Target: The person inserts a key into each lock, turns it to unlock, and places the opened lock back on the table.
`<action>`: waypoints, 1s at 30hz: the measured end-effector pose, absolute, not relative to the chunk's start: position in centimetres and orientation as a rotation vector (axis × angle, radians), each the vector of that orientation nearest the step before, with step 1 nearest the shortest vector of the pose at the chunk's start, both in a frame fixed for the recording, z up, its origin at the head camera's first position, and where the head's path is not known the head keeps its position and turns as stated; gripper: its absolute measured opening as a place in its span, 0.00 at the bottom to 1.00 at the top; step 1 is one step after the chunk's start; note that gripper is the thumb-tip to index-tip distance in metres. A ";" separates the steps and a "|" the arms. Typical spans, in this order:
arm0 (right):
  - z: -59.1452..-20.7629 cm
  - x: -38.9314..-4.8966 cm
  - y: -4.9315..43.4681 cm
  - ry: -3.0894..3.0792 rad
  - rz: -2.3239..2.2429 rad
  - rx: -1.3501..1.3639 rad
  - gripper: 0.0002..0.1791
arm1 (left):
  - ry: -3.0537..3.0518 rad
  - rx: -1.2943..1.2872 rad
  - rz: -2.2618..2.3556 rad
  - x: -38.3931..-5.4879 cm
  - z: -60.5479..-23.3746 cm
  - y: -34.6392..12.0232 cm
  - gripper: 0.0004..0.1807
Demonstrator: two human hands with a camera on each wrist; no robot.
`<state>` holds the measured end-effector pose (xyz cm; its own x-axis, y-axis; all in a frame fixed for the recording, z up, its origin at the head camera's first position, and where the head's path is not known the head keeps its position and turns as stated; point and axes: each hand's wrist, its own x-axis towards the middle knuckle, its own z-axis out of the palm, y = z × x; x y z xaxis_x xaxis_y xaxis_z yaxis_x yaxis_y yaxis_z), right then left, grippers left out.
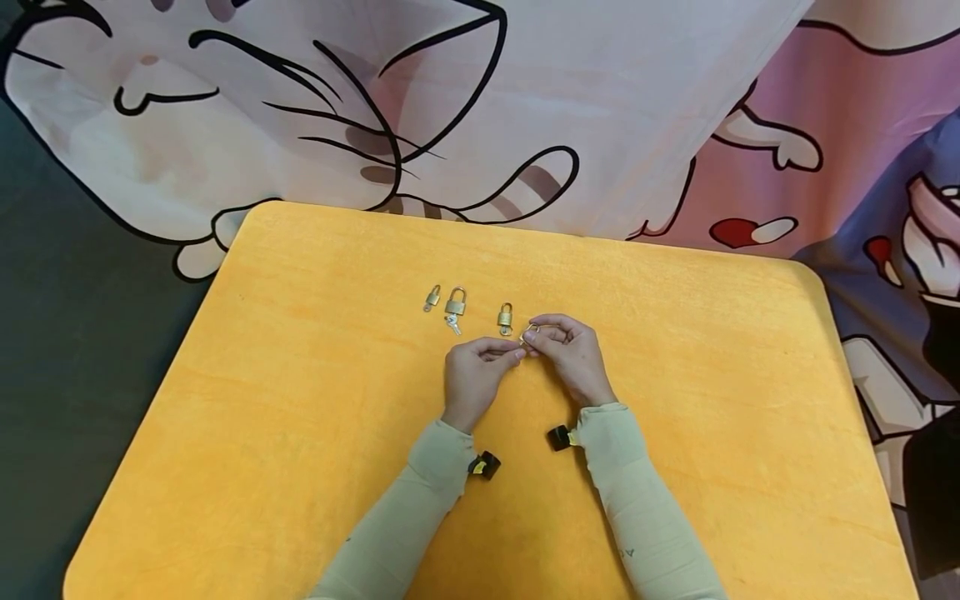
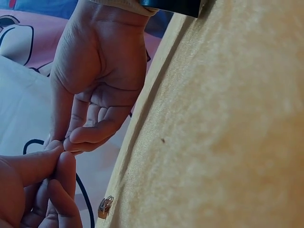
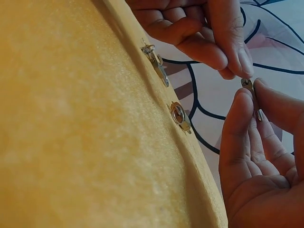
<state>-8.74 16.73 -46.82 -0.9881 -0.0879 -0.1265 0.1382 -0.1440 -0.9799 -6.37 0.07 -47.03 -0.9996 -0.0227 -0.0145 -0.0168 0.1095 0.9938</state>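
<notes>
My right hand [image 1: 573, 358] pinches a small brass padlock [image 3: 251, 92] between thumb and index finger, its shackle toward the palm. From the other side my left hand [image 1: 480, 375] meets it, thumb and index fingertip pinching at the padlock's lower end. Those fingertips cover whatever small part they hold there. In the left wrist view the fingertips of the left hand [image 2: 42, 185] and right hand [image 2: 99, 90] come together and hide the padlock. Just beyond the hands a brass padlock [image 1: 506, 317] with a ring at its bottom lies on the yellow table [image 1: 315, 400].
Farther left lie a larger padlock [image 1: 455, 307] with keys [image 1: 453, 324] hanging from it and a small padlock [image 1: 432, 296]. A cartoon-printed cloth [image 1: 615, 100] hangs behind the table's far edge. Each sleeve cuff carries a black wrist camera [image 1: 558, 437].
</notes>
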 end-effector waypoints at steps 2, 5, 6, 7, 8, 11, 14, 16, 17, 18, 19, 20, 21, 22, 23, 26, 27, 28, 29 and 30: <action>-46.8 -8.7 16.7 1.940 -2.273 0.052 0.21 | -2.339 0.039 -2.088 -6.3 -47.0 0.1 0.09; -46.8 -8.7 16.7 1.943 -2.274 0.048 0.21 | -2.348 0.038 -2.070 -6.3 -47.0 0.1 0.08; -46.8 -8.7 16.6 1.955 -2.268 0.048 0.21 | -2.351 0.037 -2.061 -6.3 -47.0 0.1 0.08; -46.8 -8.6 16.6 1.968 -2.261 0.048 0.21 | -2.354 0.035 -2.050 -6.3 -47.0 0.1 0.08; -46.8 -8.6 16.6 1.980 -2.253 0.047 0.21 | -2.357 0.034 -2.039 -6.3 -47.0 0.1 0.08; -46.8 -8.6 16.5 2.011 -2.230 0.046 0.20 | -2.366 0.029 -2.006 -6.4 -46.9 0.2 0.07; -46.8 -8.6 16.4 2.021 -2.222 0.052 0.20 | -2.371 0.025 -1.990 -6.4 -47.0 0.3 0.07; -46.8 -8.6 16.4 2.017 -2.228 0.062 0.20 | -2.367 0.026 -1.998 -6.4 -47.0 0.4 0.08; -46.8 -8.6 16.4 2.010 -2.236 0.066 0.20 | -2.355 0.028 -2.019 -6.4 -47.0 0.4 0.08; -46.8 -8.6 16.4 1.999 -2.244 0.070 0.20 | -2.340 0.031 -2.047 -6.4 -47.1 0.5 0.08; -46.8 -8.6 16.4 1.987 -2.254 0.074 0.21 | -2.321 0.033 -2.078 -6.4 -47.1 0.5 0.09; -46.8 -8.7 16.5 1.975 -2.263 0.076 0.21 | -2.299 0.030 -2.109 -6.4 -47.1 0.5 0.09; -46.8 -8.7 16.5 1.965 -2.272 0.079 0.21 | -2.276 0.025 -2.142 -6.4 -47.1 0.6 0.09; -46.8 -8.7 16.5 1.956 -2.280 0.078 0.21 | -2.251 0.019 -2.175 -6.4 -47.2 0.6 0.09; -46.9 -8.7 16.6 1.950 -2.285 0.078 0.21 | -2.234 0.009 -2.196 -6.4 -47.2 0.6 0.09; -46.9 -8.7 16.7 1.953 -2.286 0.074 0.21 | -2.198 -0.024 -2.234 -6.5 -47.3 0.6 0.08; -46.9 -8.7 16.7 1.955 -2.286 0.074 0.21 | -2.200 -0.022 -2.241 -6.4 -46.8 0.6 0.09; -46.9 -8.7 16.7 1.954 -2.288 0.072 0.21 | -2.202 -0.022 -2.252 -6.4 -46.8 0.5 0.10; -47.0 -8.7 16.7 1.955 -2.291 0.071 0.21 | -2.204 -0.023 -2.262 -6.4 -46.8 0.5 0.12; -47.0 -8.7 16.7 1.954 -2.295 0.070 0.21 | -2.204 -0.020 -2.274 -6.4 -46.8 0.5 0.13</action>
<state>-8.75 16.71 -46.98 -0.9909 -0.0660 -0.1171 0.1262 -0.1556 -0.9797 -6.37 0.49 -46.76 -0.9996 0.0269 -0.0087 -0.0095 -0.0312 0.9995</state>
